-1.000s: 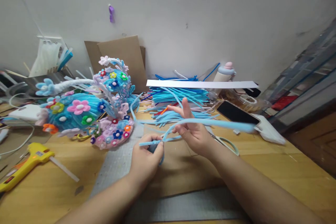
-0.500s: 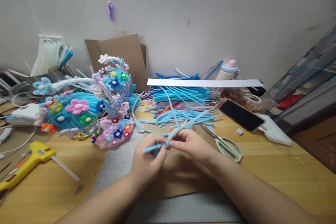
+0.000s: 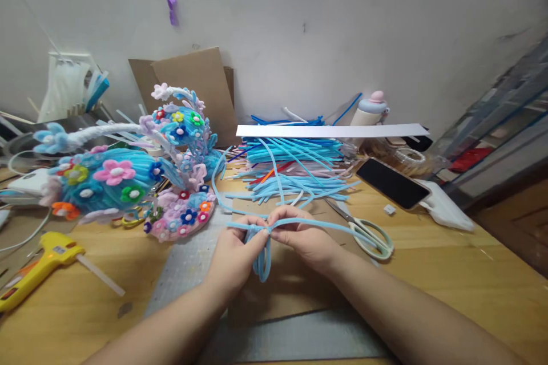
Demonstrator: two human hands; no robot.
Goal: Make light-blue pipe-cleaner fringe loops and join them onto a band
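A small bundle of light blue fuzzy stems (image 3: 261, 267) is gripped between the two hands, just above a brown cardboard sheet (image 3: 299, 279) that overlaps a grey mat (image 3: 182, 271) on the wooden worktop (image 3: 432, 296). Its surface is soft and matt, an even pale blue. Below the fingers it hangs as a narrow, rounded loop, with more blue strands close against it; the hands cover part of it, so how many layers it has cannot be told. At the top the strands draw together into a tight point, where a turn of stem seems to cross.

The left hand (image 3: 234, 251) has its thumb and fingers clamped on the bundle near this point, and a short, straight end juts out to the left above the knuckles. The right hand (image 3: 309, 244) has its thumb and fingers pinched on the blue stem just beside it, the tips of both hands nearly meeting. A long tail rises slightly, then slopes away over the right hand, its far end lying in view across the handles of the scissors (image 3: 373, 223). Beyond the hands lies a pile of similar pale blue stems (image 3: 295, 188).
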